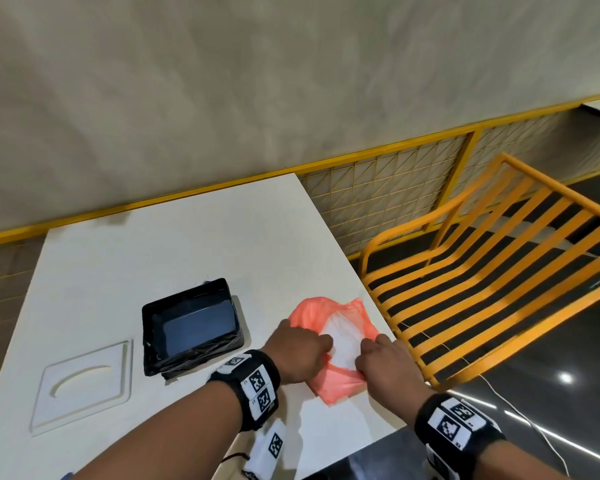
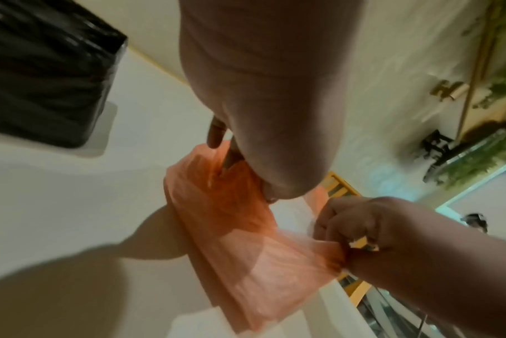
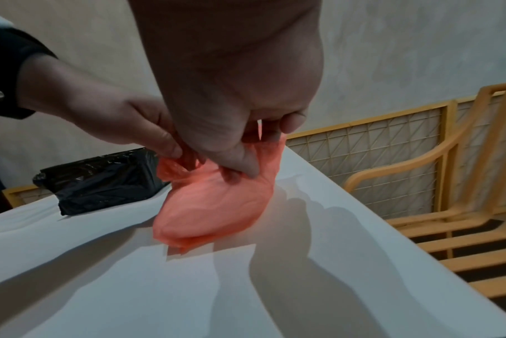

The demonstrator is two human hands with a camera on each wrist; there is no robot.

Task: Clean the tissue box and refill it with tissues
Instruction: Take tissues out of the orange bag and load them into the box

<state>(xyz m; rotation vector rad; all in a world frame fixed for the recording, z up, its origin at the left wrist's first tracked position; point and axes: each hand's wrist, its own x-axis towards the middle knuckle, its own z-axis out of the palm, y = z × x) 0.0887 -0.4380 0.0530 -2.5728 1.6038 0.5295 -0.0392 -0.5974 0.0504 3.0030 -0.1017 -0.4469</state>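
Head view: thin orange plastic bag (image 1: 329,355) holding white tissues (image 1: 340,341), right of open black tissue box (image 1: 191,325) on white tabletop (image 1: 187,244).

Left wrist view: left hand (image 2: 260,137) pinches bag's left mouth edge.

Right wrist view: right hand (image 3: 234,109) fingers pinch right edge; tissues lie between both hands.

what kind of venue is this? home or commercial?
Probably commercial, a cafe or restaurant seating area, though not certain. Cues: a plain white table set against a yellow mesh partition, an orange slatted metal chair beside it, and glossy dark flooring. The open black tissue box suits table service.
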